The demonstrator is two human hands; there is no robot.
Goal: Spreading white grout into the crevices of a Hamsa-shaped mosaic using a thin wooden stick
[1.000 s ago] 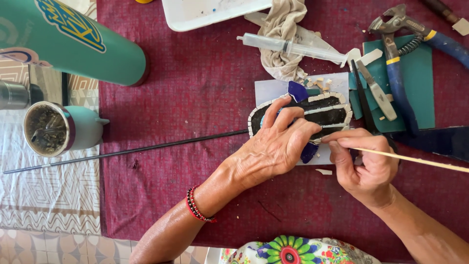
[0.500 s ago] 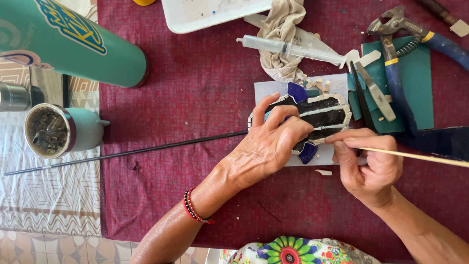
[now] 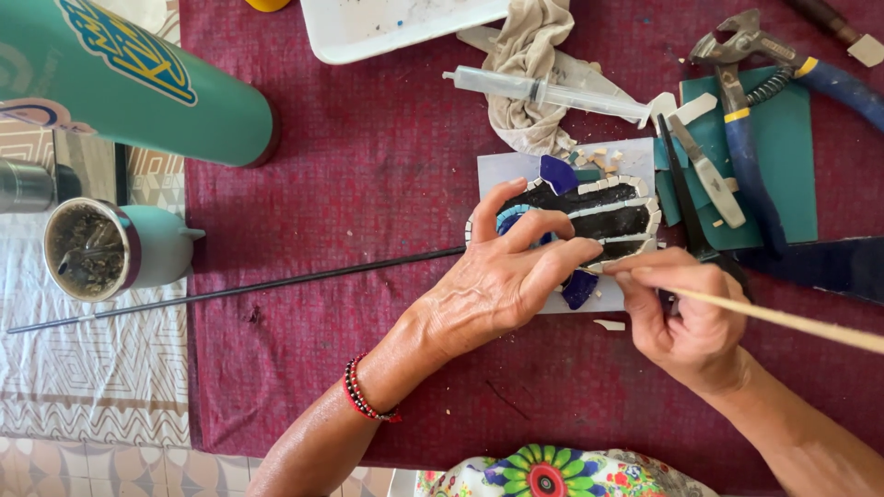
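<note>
The left hand [image 3: 502,281] lies open, fingers spread, pressing the mosaic [image 3: 599,213]; the right hand [image 3: 686,317] pinches a thin stick [image 3: 792,320] (light, brittle-looking tiles, best steadied flat from above).

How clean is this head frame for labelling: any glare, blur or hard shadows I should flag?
Head view: soft, even daylight; the left hand and right hand cast only faint shadows on the maroon cloth; mosaic piece sharp; slight sheen on the teal bottle, which is cropped at the frame edge.
</note>
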